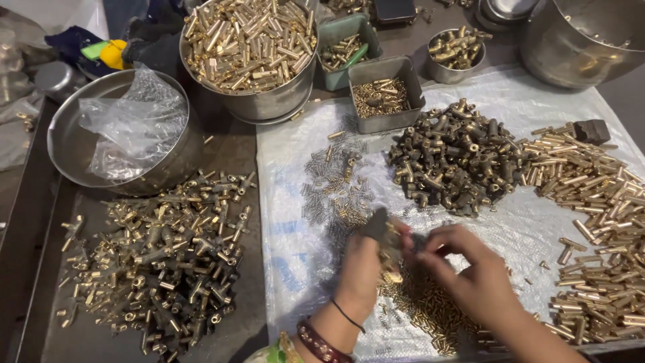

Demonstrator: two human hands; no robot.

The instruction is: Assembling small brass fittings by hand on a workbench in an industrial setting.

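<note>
Centrally, left hand (366,259) fingers clamp brass fitting (390,252); right hand (470,269) fingers pinch it; piles crowd around.

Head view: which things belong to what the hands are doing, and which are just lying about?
In use: left hand, right hand, brass fitting held between them, small brass pieces beneath, springs.

Lying about: plastic bag in steel bowl, dark block, coloured cloth.

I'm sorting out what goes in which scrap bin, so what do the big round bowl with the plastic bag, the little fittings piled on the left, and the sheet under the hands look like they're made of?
Round bowl: likely stainless steel, a dull silvery sheen; the bag in it is thin clear plastic, crinkled. Fittings: probably brass, a shiny yellow gold, some parts darker. Sheet: seems to be woven plastic sacking, white and slightly glossy, but the weave is hard to make out.
</note>
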